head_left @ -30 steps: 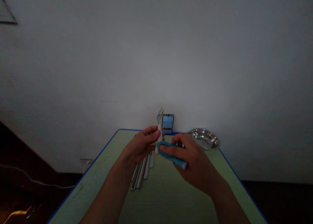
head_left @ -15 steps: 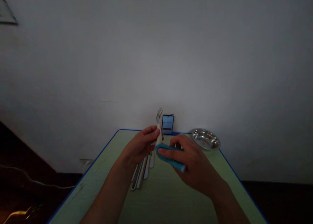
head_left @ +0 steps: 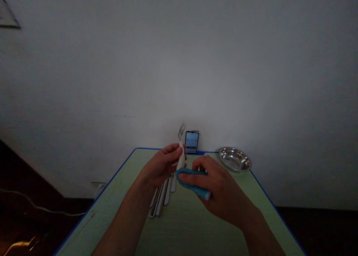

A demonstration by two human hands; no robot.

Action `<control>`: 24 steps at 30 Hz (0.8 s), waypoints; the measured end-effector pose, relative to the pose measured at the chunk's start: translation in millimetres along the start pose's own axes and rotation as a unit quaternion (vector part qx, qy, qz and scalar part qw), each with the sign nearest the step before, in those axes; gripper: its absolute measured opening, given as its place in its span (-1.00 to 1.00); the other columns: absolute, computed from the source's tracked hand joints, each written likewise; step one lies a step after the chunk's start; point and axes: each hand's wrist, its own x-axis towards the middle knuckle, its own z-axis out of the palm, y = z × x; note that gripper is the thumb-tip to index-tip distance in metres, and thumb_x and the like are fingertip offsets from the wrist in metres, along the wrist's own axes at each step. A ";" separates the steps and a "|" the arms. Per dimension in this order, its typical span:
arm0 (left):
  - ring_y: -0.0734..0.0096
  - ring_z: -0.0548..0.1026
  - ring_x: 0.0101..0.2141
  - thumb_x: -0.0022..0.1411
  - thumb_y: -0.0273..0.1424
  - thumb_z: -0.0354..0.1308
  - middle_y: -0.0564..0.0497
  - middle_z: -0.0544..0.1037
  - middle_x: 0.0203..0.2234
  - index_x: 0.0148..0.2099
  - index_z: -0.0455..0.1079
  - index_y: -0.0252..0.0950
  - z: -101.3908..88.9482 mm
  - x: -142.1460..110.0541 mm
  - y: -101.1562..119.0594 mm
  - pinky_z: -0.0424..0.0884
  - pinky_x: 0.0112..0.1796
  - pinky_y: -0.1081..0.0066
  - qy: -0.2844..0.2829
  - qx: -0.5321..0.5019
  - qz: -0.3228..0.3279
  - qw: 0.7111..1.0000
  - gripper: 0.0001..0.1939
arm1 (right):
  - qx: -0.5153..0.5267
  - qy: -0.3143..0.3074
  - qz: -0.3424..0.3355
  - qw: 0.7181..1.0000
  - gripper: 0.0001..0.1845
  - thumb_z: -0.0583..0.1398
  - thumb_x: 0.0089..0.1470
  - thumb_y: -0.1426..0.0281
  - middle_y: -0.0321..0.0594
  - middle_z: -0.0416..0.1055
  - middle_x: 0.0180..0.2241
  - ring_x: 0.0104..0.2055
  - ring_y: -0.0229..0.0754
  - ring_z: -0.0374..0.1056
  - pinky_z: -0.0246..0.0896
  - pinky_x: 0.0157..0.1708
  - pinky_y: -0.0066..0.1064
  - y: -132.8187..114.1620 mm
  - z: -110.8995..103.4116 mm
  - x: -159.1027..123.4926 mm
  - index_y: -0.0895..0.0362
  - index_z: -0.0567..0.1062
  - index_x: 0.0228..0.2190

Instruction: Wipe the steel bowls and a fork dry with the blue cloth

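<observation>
A fork (head_left: 181, 151) with a pale handle and metal tines stands nearly upright, tines up, above the table. My left hand (head_left: 163, 163) is closed on its handle, thumb in front. My right hand (head_left: 215, 185) pinches a folded blue cloth (head_left: 192, 181), which wraps the lower end of the fork's handle. Beneath my left hand, several pieces of cutlery (head_left: 160, 202) lie side by side on the table, their upper parts hidden by that hand.
A phone (head_left: 191, 142) with its screen lit leans on the wall at the back edge of the green, blue-edged table (head_left: 190, 230). A shiny metal bowl (head_left: 235, 160) sits at the back right corner. A white cable (head_left: 41, 206) hangs at the left.
My right hand and the cloth have slid slightly down and left along the fork's handle, baring more of it. My left hand has barely moved.
</observation>
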 end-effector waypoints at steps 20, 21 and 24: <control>0.48 0.51 -0.40 -0.11 -0.39 0.41 0.02 0.57 -0.37 -0.26 0.42 -0.30 1.9 -1.3 2.3 0.41 -0.42 0.53 0.023 0.034 0.010 0.999 -0.67 | -0.005 -0.023 -0.006 1.000 -0.55 0.13 0.04 0.58 -0.23 0.25 -0.24 -0.18 -0.19 0.18 0.15 -0.20 -0.30 1.4 -1.9 1.5 -0.05 0.44 -0.06; 0.48 0.51 -0.40 -0.11 -0.39 0.41 0.02 0.58 -0.38 -0.26 0.42 -0.30 1.6 -1.4 1.7 0.40 -0.41 0.52 0.021 0.042 0.011 0.999 -0.66 | -0.001 -0.018 -0.008 1.000 -0.54 0.14 0.04 0.58 -0.23 0.25 -0.23 -0.17 -0.19 0.18 0.16 -0.19 -0.30 1.9 -1.9 1.3 -0.05 0.44 -0.05; 0.49 0.50 -0.44 -0.11 -0.36 0.41 0.02 0.57 -0.42 -0.26 0.42 -0.30 -0.1 -2.2 -1.9 0.36 -0.43 0.54 0.020 0.081 0.017 0.996 -0.66 | 0.016 0.019 -0.011 1.000 -0.52 0.14 0.03 0.59 -0.22 0.25 -0.20 -0.15 -0.19 0.18 0.17 -0.18 -0.30 4.1 -0.6 -0.3 -0.02 0.42 -0.02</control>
